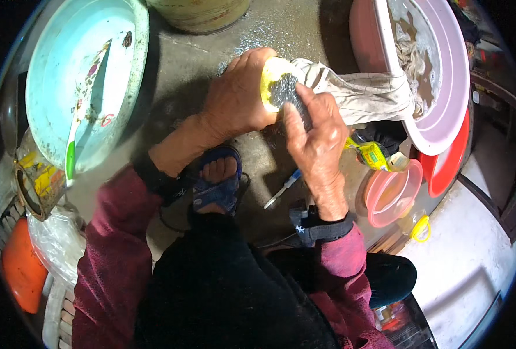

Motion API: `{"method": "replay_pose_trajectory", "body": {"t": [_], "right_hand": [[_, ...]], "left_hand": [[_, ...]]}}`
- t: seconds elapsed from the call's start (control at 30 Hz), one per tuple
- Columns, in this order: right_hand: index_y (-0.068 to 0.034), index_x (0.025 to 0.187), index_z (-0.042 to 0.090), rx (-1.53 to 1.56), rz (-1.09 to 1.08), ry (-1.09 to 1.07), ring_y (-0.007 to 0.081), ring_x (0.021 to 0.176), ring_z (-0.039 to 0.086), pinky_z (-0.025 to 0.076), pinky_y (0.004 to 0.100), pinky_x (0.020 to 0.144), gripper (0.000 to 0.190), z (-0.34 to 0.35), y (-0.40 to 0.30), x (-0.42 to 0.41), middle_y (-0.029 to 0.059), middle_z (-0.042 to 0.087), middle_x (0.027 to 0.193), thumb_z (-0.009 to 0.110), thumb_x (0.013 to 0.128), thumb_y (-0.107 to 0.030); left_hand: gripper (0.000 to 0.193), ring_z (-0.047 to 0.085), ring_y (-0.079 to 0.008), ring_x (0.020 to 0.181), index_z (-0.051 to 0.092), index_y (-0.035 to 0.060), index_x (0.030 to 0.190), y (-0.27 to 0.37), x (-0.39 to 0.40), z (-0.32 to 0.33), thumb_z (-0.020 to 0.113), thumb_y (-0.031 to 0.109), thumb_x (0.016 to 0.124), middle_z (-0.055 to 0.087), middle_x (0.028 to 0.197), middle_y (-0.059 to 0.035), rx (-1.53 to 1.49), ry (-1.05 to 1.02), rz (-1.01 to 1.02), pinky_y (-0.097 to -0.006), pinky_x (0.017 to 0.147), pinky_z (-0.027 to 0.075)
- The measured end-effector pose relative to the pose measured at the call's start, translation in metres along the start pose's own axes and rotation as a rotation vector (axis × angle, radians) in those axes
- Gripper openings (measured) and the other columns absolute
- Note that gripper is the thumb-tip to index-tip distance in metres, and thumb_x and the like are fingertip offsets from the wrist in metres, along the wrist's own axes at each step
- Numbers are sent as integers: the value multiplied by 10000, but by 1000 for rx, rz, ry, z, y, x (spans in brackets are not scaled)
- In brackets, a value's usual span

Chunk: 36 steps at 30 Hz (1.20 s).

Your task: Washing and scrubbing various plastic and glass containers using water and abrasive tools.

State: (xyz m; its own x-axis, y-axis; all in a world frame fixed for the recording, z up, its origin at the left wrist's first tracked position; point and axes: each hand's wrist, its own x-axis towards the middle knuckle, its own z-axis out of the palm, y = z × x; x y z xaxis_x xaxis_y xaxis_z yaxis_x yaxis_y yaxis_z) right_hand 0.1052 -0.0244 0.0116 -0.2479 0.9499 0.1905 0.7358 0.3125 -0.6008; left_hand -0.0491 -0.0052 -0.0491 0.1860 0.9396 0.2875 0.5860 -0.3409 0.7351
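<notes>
My left hand [240, 94] grips a rounded yellow and white object [275, 78], whose kind I cannot tell. Against its face my right hand [317, 126] holds a dark grey scouring pad [289, 94] between thumb and fingers. Just behind the hands, a pale checked cloth [367, 94] hangs over the rim of a pink plastic basin [452, 87]. Wet cloth and murky, sudsy water fill part of that basin. Below my hands, a brush with a blue handle [290, 179] lies on the concrete floor.
A soiled light-blue basin [138, 65] at left holds a green-and-white-handled brush [70, 152]. A large bucket [201, 15] stands at the top. At right are a small pink plastic basket or bowl [415, 192], yellow packets [373, 156] and a red basin [445, 165]. A clear plastic bag [57, 240] lies lower left.
</notes>
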Motion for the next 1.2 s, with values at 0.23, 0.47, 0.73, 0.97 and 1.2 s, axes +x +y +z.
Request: {"method": "replay_pose_trajectory", "body": {"t": [0.23, 0.47, 0.73, 0.97, 1.2], "right_hand": [[-60, 980, 627, -148, -106, 26, 308, 666, 565, 454, 412, 563, 243, 2, 1, 34, 125, 538, 747, 663, 753, -139], [-56, 968, 637, -71, -47, -43, 333, 707, 587, 468, 436, 594, 234, 3, -8, 14, 148, 565, 766, 647, 771, -182], [-12, 968, 651, -92, 38, 71, 350, 703, 605, 491, 407, 628, 253, 0, 13, 34, 178, 607, 809, 647, 766, -164], [-23, 1001, 635, -77, -56, 97, 318, 680, 580, 481, 395, 607, 283, 1, 5, 30, 136, 559, 769, 668, 756, -161], [-62, 946, 628, -166, -104, -20, 318, 702, 579, 472, 409, 593, 201, -3, 6, 39, 138, 552, 766, 636, 777, -172]], "left_hand": [[676, 515, -396, 1039, 392, -21, 1207, -1, 0, 0, 690, 132, 620, 528, 1096, -223, -42, 32, 68, -436, 920, 414], [684, 515, -398, 1048, 417, -16, 1198, -7, -2, 0, 718, 160, 610, 539, 1097, -221, -54, 13, 67, -440, 914, 424], [806, 487, -371, 1129, 410, -5, 1265, -10, 22, -23, 769, 245, 588, 502, 1209, -211, 13, -251, 95, -426, 948, 410], [833, 480, -378, 1123, 326, 39, 1321, 19, -5, -5, 745, 205, 621, 492, 1218, -193, -55, 53, -201, -441, 920, 426], [728, 516, -392, 1081, 414, 1, 1237, 10, 11, -7, 765, 218, 637, 533, 1156, -210, -94, -48, -81, -426, 924, 420]]}}
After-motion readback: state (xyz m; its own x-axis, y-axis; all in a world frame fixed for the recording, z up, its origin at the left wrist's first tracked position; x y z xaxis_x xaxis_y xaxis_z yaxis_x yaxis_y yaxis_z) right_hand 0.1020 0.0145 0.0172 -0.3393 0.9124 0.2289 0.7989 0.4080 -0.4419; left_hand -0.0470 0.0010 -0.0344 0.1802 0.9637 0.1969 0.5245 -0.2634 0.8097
